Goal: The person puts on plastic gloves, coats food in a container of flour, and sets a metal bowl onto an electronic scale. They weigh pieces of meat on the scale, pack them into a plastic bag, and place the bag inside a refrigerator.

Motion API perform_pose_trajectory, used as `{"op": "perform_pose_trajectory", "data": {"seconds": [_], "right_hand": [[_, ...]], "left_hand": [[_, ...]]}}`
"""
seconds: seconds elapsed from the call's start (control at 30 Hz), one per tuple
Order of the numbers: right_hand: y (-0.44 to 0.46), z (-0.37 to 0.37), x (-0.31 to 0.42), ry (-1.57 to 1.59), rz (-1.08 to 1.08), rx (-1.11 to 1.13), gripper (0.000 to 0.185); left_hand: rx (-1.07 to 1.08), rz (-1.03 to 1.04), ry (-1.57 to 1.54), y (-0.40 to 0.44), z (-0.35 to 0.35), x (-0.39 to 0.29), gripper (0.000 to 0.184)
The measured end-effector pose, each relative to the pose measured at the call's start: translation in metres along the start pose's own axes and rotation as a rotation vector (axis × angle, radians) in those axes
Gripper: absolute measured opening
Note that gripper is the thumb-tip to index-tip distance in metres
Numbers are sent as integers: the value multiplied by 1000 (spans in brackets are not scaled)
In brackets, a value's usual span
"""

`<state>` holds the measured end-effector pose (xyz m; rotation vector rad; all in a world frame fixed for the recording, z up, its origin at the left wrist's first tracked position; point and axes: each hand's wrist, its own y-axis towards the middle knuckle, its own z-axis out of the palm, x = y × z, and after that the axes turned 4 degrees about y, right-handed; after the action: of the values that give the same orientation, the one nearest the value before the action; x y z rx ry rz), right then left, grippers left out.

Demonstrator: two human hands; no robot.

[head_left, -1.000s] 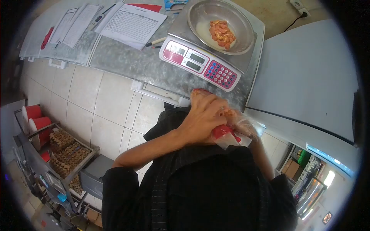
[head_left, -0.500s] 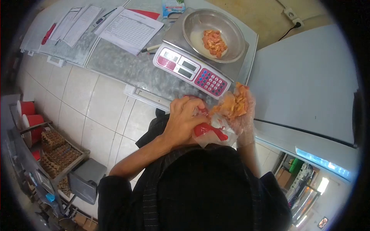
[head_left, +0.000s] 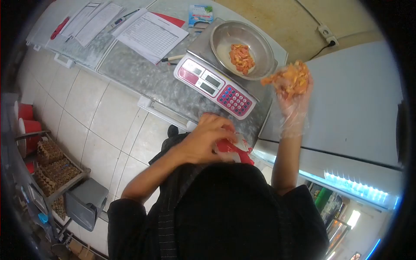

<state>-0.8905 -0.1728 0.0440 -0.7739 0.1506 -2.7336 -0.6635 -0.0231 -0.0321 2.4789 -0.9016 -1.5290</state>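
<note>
My right hand [head_left: 291, 99], in a clear plastic glove, is closed around a clump of raw meat pieces [head_left: 292, 80], raised just right of the metal bowl. Against my body, my left hand [head_left: 210, 136] is bare and grips a red and white plastic bag [head_left: 234, 149]; part of the bag is hidden by the fingers and my torso. The metal bowl [head_left: 266, 52] rests on the platform of a digital scale [head_left: 214, 86]. More raw meat pieces [head_left: 242, 59] lie in the bowl. The scale's keypad faces me.
Printed sheets [head_left: 151, 34], a marker [head_left: 173, 58] and a blue-white packet [head_left: 200, 15] lie on the metal counter [head_left: 130, 65]. A grey-white cabinet surface [head_left: 346, 99] stands at right, below a wall socket [head_left: 325, 32]. Egg trays [head_left: 54, 167] and a grey bin [head_left: 86, 203] are low at left.
My right hand has lifted the meat up and to the right, away from the bag, to beside the bowl. My left hand stays low with the bag.
</note>
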Motion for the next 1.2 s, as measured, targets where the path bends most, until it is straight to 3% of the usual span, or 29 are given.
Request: {"op": "perform_pose_trajectory", "data": {"seconds": [0.07, 0.2, 0.3, 0.33, 0.4, 0.6, 0.8, 1.03, 1.13, 1.2], "right_hand": [[8, -4, 10, 21, 59, 222, 35], [16, 5, 18, -9, -47, 98, 35], [15, 15, 13, -12, -124, -29, 35], [16, 14, 14, -40, -132, -30, 36], [17, 11, 16, -65, -146, -31, 38], [16, 1, 14, -136, -256, -164, 42], [12, -4, 18, -104, -270, -225, 41], [21, -6, 17, -66, -228, -82, 35], [33, 13, 10, -103, -241, -87, 31], [49, 12, 14, -128, -264, -131, 29]], "left_hand": [[48, -4, -367, 4, 0, 20, 54], [160, -31, -747, 27, -2, 45, 61], [332, -141, 248, 53, 14, 78, 36], [335, -142, 249, 56, 22, 83, 36], [580, -244, 681, 65, 39, 89, 40], [533, 0, 823, 75, 103, 116, 46], [754, -125, 924, 91, 98, 93, 49], [768, -137, 954, 98, 102, 103, 50], [745, -92, 770, 101, 78, 99, 53], [497, -282, 424, 97, 47, 78, 54]]}}
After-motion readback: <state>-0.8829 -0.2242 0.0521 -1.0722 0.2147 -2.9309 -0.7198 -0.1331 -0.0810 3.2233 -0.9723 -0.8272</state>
